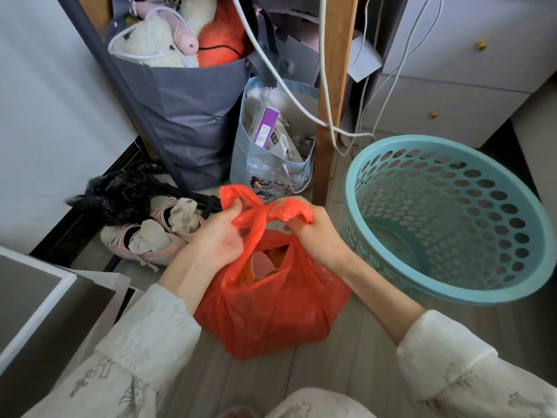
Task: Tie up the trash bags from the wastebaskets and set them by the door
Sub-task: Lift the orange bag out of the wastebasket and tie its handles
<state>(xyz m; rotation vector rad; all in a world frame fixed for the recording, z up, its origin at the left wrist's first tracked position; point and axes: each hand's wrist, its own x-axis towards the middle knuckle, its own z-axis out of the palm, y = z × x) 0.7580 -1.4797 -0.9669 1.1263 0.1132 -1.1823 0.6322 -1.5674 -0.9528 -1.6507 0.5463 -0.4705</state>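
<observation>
A red plastic trash bag [265,315] sits on the wood floor in front of me, with trash showing through its open mouth. My left hand [221,236] grips the bag's left handle loop. My right hand [313,233] grips the right handle loop. The two loops cross between my hands above the bag. A teal perforated wastebasket [452,218] stands to the right of the bag with no liner in it.
A grey tote [187,122] of plush toys and a blue paper gift bag [271,164] stand behind, beside a wooden post [331,101] with white cables. Pink shoes [156,236] and a black plastic bag [120,194] lie at left. White drawers [452,70] are at back right.
</observation>
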